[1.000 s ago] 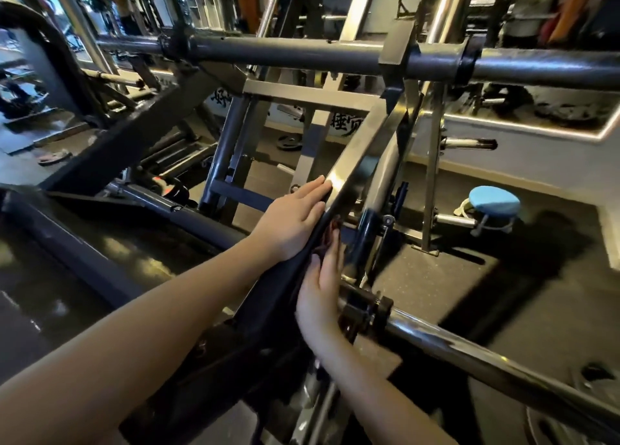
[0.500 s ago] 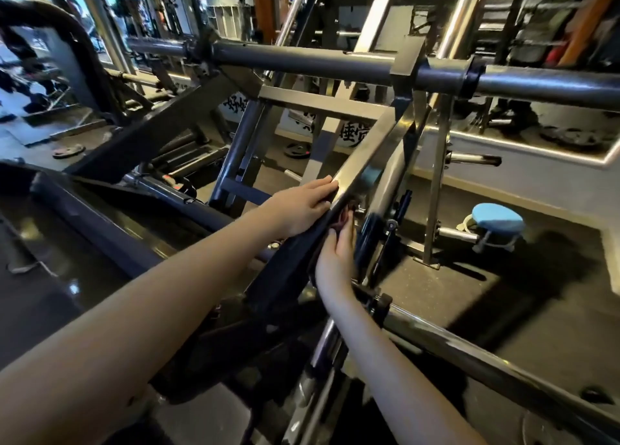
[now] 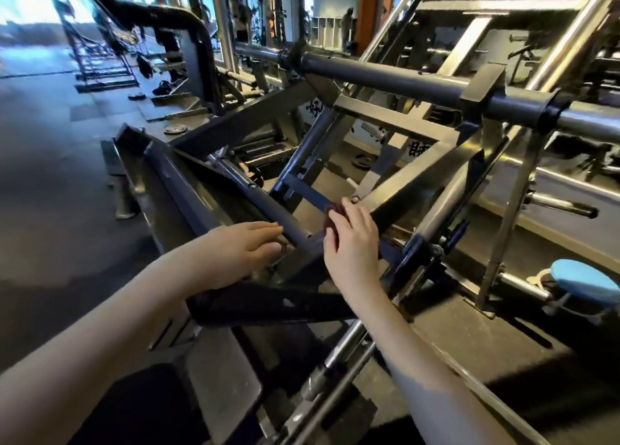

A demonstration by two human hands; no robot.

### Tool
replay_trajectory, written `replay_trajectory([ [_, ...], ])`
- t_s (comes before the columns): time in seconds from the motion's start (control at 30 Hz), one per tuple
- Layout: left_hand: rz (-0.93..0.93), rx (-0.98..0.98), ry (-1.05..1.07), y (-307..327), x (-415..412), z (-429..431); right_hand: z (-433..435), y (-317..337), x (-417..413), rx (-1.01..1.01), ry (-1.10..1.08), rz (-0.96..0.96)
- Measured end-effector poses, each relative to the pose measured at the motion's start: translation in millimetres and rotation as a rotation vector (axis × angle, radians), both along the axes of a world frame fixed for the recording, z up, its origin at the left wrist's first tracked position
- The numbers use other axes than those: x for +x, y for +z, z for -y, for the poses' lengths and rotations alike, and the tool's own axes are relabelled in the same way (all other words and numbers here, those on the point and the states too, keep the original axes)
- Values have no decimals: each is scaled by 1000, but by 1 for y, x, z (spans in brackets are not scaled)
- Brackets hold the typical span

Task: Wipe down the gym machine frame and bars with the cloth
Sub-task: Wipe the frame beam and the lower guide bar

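head view. the only writing is a run of white characters (image 3: pixel 417 149) on the wall behind the machine, right of the frame's centre. the struts cut across them and they cannot be read.

the cloth (image 3: pixel 332 214), dark red and bunched small, sits just above the centre of the frame. it lies against the lower end of the slanted flat frame bar (image 3: pixel 426 173), which climbs to the upper right. the right hand (image 3: pixel 352 246) has its grip closed on it: fingers curl over the cloth and press it to the metal, hiding most of it. the left hand (image 3: pixel 241 243) is just to the left, its grip slack and holding nothing. its fingers are nearly straight and lie on the end of a dark round tube (image 3: pixel 188 189) that runs in from the upper left.

a thick round crossbar (image 3: pixel 385 75) spans the upper right above both hands, with a black collar (image 3: pixel 550 109) near the right edge. a chrome rod (image 3: pixel 439 193) runs just beside the slanted bar on its right, leaving only a narrow gap. between the crossbar and the hands the struts leave open triangular gaps.

the dark floor (image 3: pixel 50 193) lies wide and open on the left. a weight plate (image 3: pixel 175 129) lies at its far edge, near the machine's base. a blue round pad (image 3: pixel 583 282) sits at the right edge, well apart from the hands.
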State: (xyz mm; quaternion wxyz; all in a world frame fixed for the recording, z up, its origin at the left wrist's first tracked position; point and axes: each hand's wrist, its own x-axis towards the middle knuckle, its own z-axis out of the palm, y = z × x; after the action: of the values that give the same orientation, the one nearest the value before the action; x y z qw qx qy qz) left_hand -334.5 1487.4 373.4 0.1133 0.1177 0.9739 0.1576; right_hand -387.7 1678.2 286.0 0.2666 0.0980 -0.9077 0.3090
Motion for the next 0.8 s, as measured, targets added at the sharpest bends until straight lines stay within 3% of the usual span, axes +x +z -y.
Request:
replay_trajectory([
  [0.13,-78,98,138,-3,18,0,-10,-6,1,237,226,-134],
  [0.23,-158,44,164,-8,24,-3,-22,15,-26,349,141,-91],
  [0.33,-209,-22,169,-9,24,-6,-7,19,-27,293,0,-28],
  [0.53,-214,-66,172,-10,25,-8,-6,-1,1,330,386,-137],
  [0.6,-219,-65,176,-9,26,-9,-16,9,-19,372,299,-116],
  [0.7,-214,-56,177,-10,26,-8,-19,17,-27,279,110,-50],
  [0.8,-220,-54,167,-12,24,-7,1,2,3,297,182,-23],
])
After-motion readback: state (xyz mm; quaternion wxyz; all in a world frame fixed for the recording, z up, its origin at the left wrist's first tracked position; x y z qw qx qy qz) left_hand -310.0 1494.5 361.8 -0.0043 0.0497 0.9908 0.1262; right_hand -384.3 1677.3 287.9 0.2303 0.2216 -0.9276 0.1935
